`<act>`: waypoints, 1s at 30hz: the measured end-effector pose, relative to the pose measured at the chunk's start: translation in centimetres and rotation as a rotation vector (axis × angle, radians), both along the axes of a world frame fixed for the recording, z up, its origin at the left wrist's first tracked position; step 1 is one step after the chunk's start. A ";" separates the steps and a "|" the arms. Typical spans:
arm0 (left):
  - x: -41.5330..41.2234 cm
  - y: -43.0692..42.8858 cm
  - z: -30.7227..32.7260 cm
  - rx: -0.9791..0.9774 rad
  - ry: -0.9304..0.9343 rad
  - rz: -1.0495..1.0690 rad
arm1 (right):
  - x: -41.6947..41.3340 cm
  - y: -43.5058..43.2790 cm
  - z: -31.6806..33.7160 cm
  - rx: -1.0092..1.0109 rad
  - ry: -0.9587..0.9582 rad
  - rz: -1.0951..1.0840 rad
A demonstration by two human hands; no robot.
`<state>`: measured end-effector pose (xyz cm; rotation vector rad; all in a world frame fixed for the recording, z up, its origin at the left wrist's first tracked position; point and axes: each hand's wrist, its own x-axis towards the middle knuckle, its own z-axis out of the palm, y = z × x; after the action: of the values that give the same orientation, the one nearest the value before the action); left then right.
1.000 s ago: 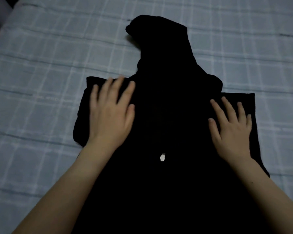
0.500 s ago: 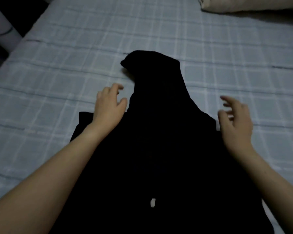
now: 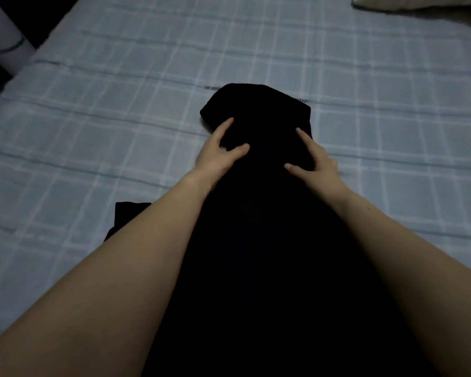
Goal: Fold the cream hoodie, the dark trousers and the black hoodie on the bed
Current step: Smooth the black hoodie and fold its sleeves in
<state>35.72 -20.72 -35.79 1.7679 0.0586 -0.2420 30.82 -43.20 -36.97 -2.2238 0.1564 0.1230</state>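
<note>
Black cotton hoodie (image 3: 256, 254) lies flat on the bed. Its body runs from six o'clock up between the two bare forearms to mid-view, and one dark corner (image 3: 131, 210) pokes out from under the left forearm toward nine o'clock. Nothing weighs that body down. I judge that a brisk pull of the hood back toward six o'clock could slide the sides, which seem folded in, loose and leave the stack crooked; the cloth may also bunch at the neck.

Farther up, the left hand (image 3: 218, 156) rests on the hood's seven o'clock edge, thumb and forefinger spread in a wide V flat on the cloth, its other fingers hidden. The right hand (image 3: 316, 164) mirrors it at five o'clock, thumb and forefinger splayed, the rest blurred over the edge. No pinch shows.

Beyond them the rounded hood (image 3: 256, 110) points to twelve on the pale blue checked sheet (image 3: 120, 104). Far off at one o'clock lies cream fabric (image 3: 419, 2), too cropped to identify.
</note>
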 end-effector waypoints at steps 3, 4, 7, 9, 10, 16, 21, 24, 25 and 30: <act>0.2 0.0 0.1 -0.010 0.019 0.010 | 0.1 -0.2 0.4 0.141 0.001 -0.033; 0.3 0.1 0.4 -0.034 0.044 0.020 | 0.1 -0.2 0.8 0.186 0.005 -0.035; -0.2 0.5 1.9 -0.208 0.169 0.051 | -0.4 0.2 2.4 0.313 0.027 -0.032; -1.5 0.6 3.6 -0.345 0.185 0.089 | -1.2 0.3 4.6 0.457 -0.011 -0.048; -2.5 0.8 4.7 -0.400 0.164 0.097 | -1.9 0.3 6.0 0.519 -0.035 -0.050; -11.4 4.0 11.0 -0.575 -0.020 -0.100 | -12.2 -0.5 15.0 0.578 -0.150 0.081; -22.3 6.5 10.3 -0.394 0.077 -0.281 | -23.3 -1.9 16.3 0.477 -0.046 0.014; -27.1 7.1 7.1 -0.067 0.239 -0.209 | -28.6 -1.6 12.9 0.426 0.210 0.050; -28.0 7.0 6.2 0.004 0.247 -0.201 | -29.9 -1.3 11.6 0.432 0.310 0.059; -28.8 6.4 7.3 0.137 0.149 -0.235 | -31.0 -0.8 10.3 0.424 0.337 -0.017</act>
<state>6.92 -14.30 -28.48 1.8913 -0.0264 -0.5509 -0.16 -44.04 -26.64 -1.7656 0.3033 0.4779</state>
